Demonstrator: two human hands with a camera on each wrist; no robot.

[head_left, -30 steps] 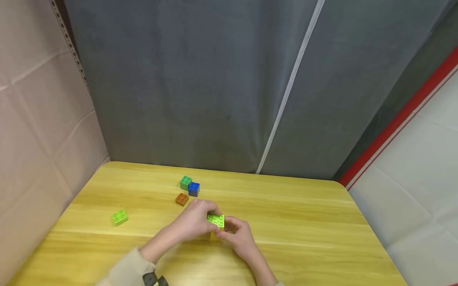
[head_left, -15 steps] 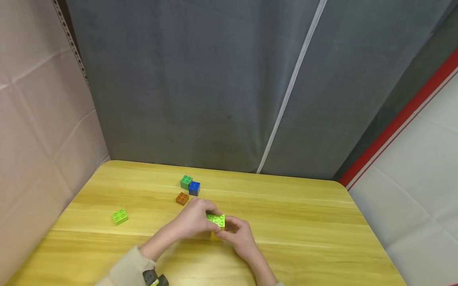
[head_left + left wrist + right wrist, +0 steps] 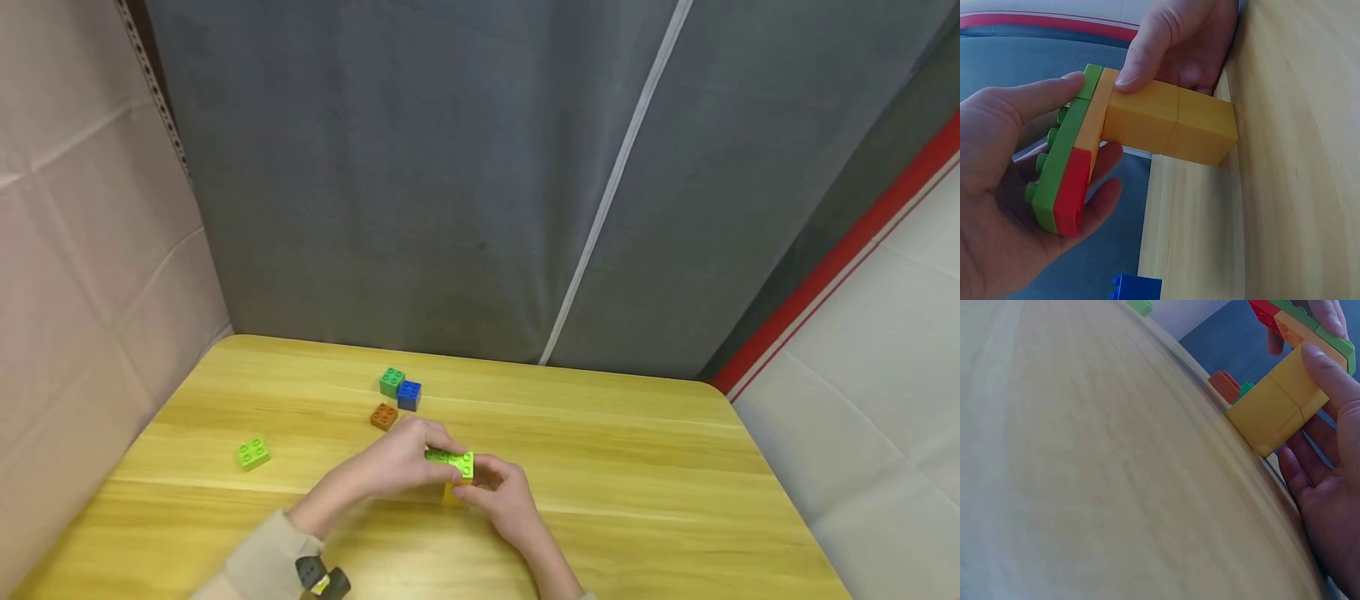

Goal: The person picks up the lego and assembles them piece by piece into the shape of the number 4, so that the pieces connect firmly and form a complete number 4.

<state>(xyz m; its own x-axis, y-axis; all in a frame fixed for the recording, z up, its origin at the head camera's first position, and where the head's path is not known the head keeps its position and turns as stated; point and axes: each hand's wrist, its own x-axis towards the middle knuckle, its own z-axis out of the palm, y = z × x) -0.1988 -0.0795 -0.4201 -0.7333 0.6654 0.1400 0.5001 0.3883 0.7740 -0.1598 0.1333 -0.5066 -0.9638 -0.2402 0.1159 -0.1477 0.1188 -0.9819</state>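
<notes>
Gray curtain [image 3: 390, 183] backs the wood-grain table [image 3: 637, 483] before me. Between my hands stands a yellow block column [image 3: 1141, 115], grasped by my right hand [image 3: 506, 500]; my left hand [image 3: 405, 458] grips its top layers, green bricks [image 3: 1063, 150] over an orange brick [image 3: 1094, 119] and a red brick [image 3: 1074, 187]. Just past my left hand sit a brown brick [image 3: 384, 416], blue brick [image 3: 408, 396] and dark-green brick [image 3: 392, 382]; farther left, a lime brick [image 3: 254, 454].

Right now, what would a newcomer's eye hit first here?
First, the lime-topped brick build near mid-table, held by the left grip and right grip. The left wrist view shows its yellow column and a red brick under the overhanging green layer. Next, the green brick, blue brick and brown brick grouped farther back, and a lone lime brick at left.
</notes>
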